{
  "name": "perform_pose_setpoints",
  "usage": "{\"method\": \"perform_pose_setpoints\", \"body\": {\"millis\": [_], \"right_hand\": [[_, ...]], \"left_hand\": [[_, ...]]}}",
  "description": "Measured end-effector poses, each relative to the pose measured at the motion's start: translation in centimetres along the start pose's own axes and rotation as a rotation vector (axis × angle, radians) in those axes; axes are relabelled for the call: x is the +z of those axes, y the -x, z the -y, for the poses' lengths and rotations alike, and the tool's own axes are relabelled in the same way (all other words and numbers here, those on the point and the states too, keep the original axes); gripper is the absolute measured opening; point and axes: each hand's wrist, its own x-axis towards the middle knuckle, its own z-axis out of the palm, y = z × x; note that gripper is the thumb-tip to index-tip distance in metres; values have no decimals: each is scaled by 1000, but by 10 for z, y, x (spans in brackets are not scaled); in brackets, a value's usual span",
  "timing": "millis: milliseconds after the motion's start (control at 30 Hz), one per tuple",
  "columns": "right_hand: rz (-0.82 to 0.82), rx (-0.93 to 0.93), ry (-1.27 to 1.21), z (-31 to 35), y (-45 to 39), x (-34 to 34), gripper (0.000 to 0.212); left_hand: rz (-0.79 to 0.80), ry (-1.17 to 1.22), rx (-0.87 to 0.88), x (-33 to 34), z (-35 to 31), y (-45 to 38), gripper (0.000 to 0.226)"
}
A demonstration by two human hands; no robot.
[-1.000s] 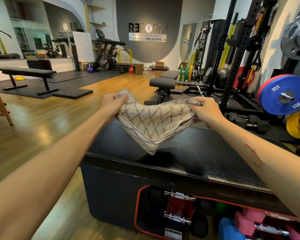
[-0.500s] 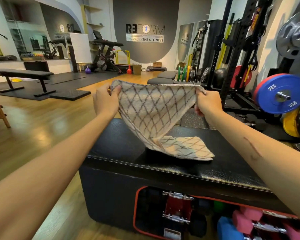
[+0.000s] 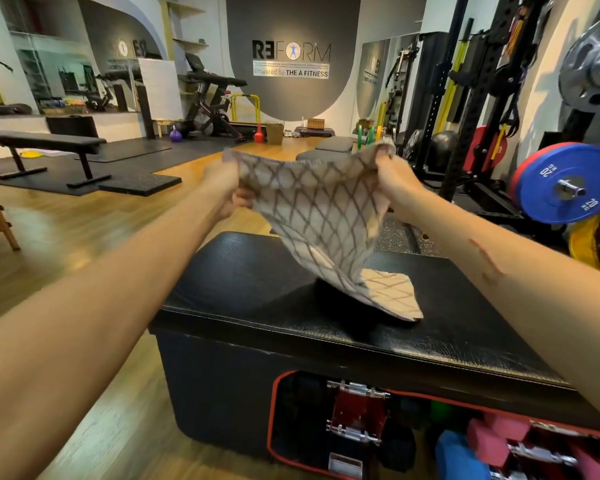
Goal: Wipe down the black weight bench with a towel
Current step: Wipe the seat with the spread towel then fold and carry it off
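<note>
Two bare hands are holding a cream towel [image 3: 323,216] with a brown diamond pattern above a black padded worktop [image 3: 257,282]. The left hand [image 3: 222,188], at ten o'clock, and the right hand [image 3: 395,181], at two o'clock, are each gripping a top corner with curled fingers. The towel's lower end is resting on the worktop, toward four o'clock.
</note>
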Motion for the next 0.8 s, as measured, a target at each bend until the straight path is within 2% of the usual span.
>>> {"method": "perform_pose_setpoints", "body": {"millis": [100, 267, 367, 433, 500, 600, 733, 800], "right_hand": [[-28, -185, -89, 20, -7, -10, 49], [-107, -382, -200, 30, -8, -19, 44], [-137, -347, -207, 10, -10, -20, 46], [-145, -245, -230, -7, -9, -21, 48], [-147, -86, -259, -23, -6, -22, 45], [-147, 159, -350, -45, 2, -25, 45], [-106, 404, -633, -68, 10, -37, 47], [-156, 449, -729, -80, 12, -45, 47]], "left_hand": [[-108, 122, 253, 3, -32, -25, 28], [-194, 8, 478, 17, -66, -33, 32], [-288, -79, 610, 21, -51, -22, 31], [-403, -221, 669, 18, -28, -10, 30], [-428, -358, 776, 12, -2, 6, 30], [-260, -566, 967, 6, 33, 30, 29], [131, -607, 1081, 27, 57, 66, 11], [351, -638, 1103, 48, 63, 83, 16]]}}
